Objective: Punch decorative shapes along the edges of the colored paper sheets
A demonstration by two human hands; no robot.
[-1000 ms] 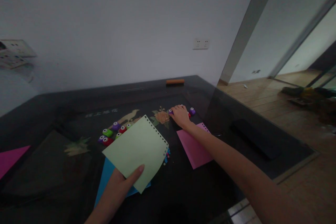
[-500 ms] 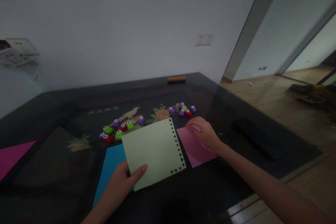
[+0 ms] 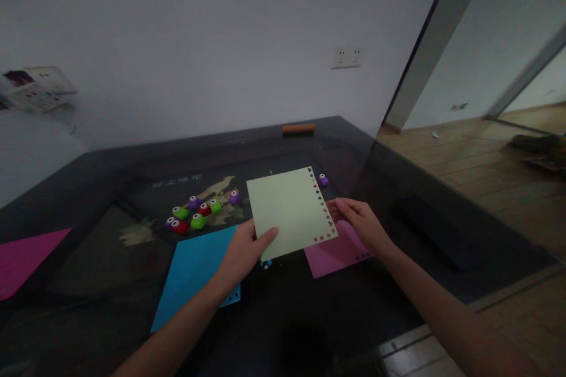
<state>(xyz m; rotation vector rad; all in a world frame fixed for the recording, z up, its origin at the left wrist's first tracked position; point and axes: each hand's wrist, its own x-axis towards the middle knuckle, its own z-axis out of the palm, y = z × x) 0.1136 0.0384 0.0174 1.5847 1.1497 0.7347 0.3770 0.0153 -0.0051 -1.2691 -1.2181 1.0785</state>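
My left hand [image 3: 244, 250] pinches the near left corner of a light green paper sheet [image 3: 289, 207] and holds it lifted above the dark table [image 3: 88, 188]. Small shapes are punched along the sheet's right edge. My right hand [image 3: 360, 221] is at that punched edge, fingers curled and touching it, above a pink sheet [image 3: 340, 250] lying flat. A blue sheet [image 3: 194, 268] lies under my left forearm. A cluster of small green, red and purple craft punches [image 3: 198, 215] sits behind the blue sheet; one purple punch [image 3: 323, 179] shows past the green sheet.
A magenta sheet [image 3: 24, 256] lies at the table's left edge. An orange stick [image 3: 298, 128] rests at the far edge by the wall. A dark flat object [image 3: 428, 230] lies on the right side. Wooden floor extends to the right.
My left hand lifted the green sheet and carried it rightward, covering the far punches. My right hand drew back from the punches to the sheet's punched edge.
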